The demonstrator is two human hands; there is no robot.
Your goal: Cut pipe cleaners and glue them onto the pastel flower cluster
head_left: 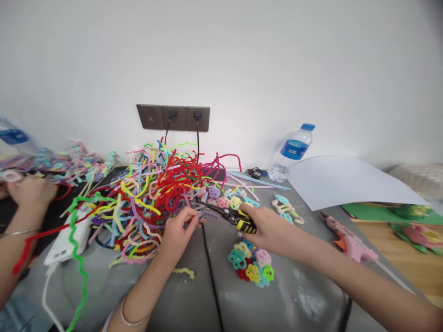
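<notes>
My right hand (265, 226) grips a pair of pliers (228, 213) with black and yellow handles, and their dark jaws point left and look slightly parted. Just left of the jaws, my left hand (180, 233) pinches something too small to make out, with a bit of blue at its fingertips. Behind both hands rises a big tangled pile of coloured pipe cleaners (176, 180). Below the pliers lies a cluster of pipe-cleaner flowers (252, 265) in teal, yellow, pink, red and green. More small flowers (224, 202) lie behind the tool.
A pink glue gun (358, 249) and a white paper sheet (349, 180) are on the right. A water bottle (296, 145) leans by the wall. On the left are a white power strip (67, 240) and a co-worker's hand (32, 190). A black cable (209, 263) crosses the grey table.
</notes>
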